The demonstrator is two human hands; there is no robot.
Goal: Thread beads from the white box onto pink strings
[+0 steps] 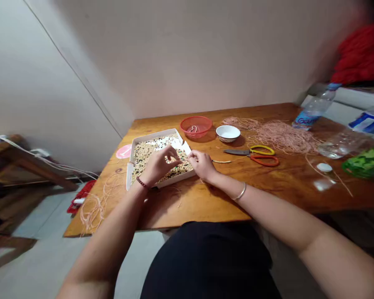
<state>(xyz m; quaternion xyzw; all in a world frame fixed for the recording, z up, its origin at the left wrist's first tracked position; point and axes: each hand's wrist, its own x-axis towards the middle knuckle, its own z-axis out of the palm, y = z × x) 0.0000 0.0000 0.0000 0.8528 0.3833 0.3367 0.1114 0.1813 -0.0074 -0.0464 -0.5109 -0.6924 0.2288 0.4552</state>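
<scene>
A white box lid used as a tray (152, 135) lies on the table, spread with small cream, black and green beads (146, 154). Over it, my left hand (159, 165) is curled, thumb and forefinger brought together in a pinch; whatever sits between them is too small to name. At the tray's right edge my right hand (203, 167) is closed with its fingertips pinched on a beaded string. The strung part of that beaded string (222, 161) comes out on the right side of the hand and rests on the wood. Its other end is hidden.
Behind the tray stand a red basket (196, 125) and a white bowl (228, 132). Scissors (251, 154) lie to the right, before a heap of pink thread (283, 135). Plastic bottles (314, 108) stand far right. Loose thread (93, 211) hangs over the left edge.
</scene>
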